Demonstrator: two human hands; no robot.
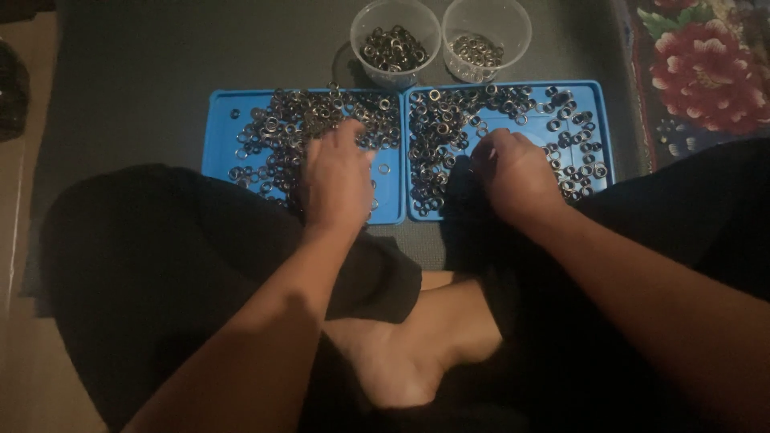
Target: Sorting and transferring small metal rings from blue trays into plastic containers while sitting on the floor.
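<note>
Head camera looks down on a person sitting cross-legged on a dark grey mat [184, 48], with two shallow square blue plastic trays [220, 132] lying side by side just past the knees. Both trays are strewn with small round metal rings [441, 144], dense toward the far edges and thinner near the front. The left hand [337, 180] rests palm down on the left tray, fingers spread flat over the rings; whether it pinches any I cannot tell. The right hand [517, 172] is curled on the right tray, fingertips tucked under among the rings; its grip is hidden as well.

Beyond the trays stand two clear round plastic cups [395, 40], the left one holding a shallow layer of rings, the right one [486, 36] fewer. By that measure the sorting looks early: most rings remain on the trays, only a small share sits in the cups.

A floral red-and-green cloth [698, 72] lies at the right, apart from the work. The person's own black-clad knees crowd the near tray edges, and dim light blurs the rings.
</note>
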